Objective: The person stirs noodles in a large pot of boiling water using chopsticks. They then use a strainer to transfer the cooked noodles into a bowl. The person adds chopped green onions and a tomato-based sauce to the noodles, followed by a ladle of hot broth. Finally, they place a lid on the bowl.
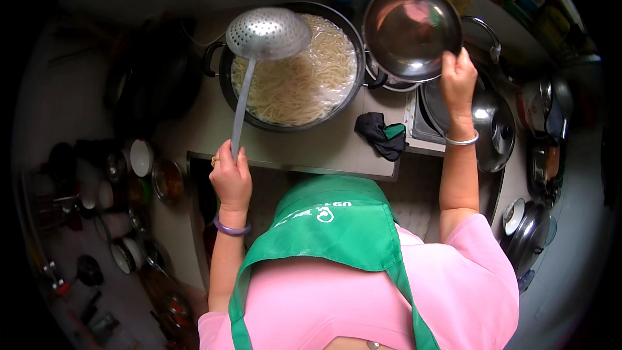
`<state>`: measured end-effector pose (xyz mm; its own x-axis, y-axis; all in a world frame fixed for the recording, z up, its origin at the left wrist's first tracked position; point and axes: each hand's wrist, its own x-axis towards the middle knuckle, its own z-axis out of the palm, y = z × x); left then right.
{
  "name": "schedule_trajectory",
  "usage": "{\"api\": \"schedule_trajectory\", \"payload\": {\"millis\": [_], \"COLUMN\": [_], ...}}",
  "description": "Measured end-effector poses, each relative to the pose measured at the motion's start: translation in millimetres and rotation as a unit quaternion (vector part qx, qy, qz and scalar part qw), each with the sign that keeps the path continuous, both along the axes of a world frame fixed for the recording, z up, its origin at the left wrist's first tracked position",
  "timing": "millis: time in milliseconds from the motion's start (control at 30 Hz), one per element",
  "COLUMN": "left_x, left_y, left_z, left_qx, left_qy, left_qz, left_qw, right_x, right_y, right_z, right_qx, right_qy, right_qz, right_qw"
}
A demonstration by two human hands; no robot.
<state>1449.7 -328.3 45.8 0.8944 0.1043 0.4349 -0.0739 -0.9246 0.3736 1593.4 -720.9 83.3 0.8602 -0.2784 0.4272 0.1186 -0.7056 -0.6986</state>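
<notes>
My left hand (231, 173) grips the handle of a perforated metal skimmer (269, 34). The skimmer's bowl hangs over the left rear part of a wide dark wok (362, 65) and hides some of its rim. Pale noodles (296, 85) lie in cloudy, foamy liquid inside the wok. In my right hand (458, 78) is the edge of a shiny round metal basin (410, 34), tilted so that its inside faces me. The basin is held just right of the wok, above a white-rimmed vessel (401, 86) that it mostly covers.
A dark cloth (381, 136) with a green patch lies near the counter's front edge. A domed metal lid (493, 131) and a faucet (481, 24) are at right. Bowls (141, 157) and pans crowd the left counter; more dishes (513, 216) stand at far right.
</notes>
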Motion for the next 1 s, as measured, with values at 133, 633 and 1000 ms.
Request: {"api": "schedule_trajectory", "payload": {"millis": [133,633,1000], "left_x": [-3,-16,-20], "left_y": [-5,-18,-24], "left_z": [18,-12,-25], "left_qx": [-0.537,-0.837,-0.89], "left_qy": [0.197,0.326,0.329], "left_qz": [-0.008,-0.074,-0.025], "left_qw": [0.82,0.433,0.316], "right_x": [17,37,92], "right_y": [-1,45,112], "right_z": [2,-14,3], "right_qx": [0.099,0.557,-0.383], "right_qy": [0.015,0.229,0.047], "right_qz": [0.033,0.236,0.146], "right_qw": [0.994,0.763,0.911]}}
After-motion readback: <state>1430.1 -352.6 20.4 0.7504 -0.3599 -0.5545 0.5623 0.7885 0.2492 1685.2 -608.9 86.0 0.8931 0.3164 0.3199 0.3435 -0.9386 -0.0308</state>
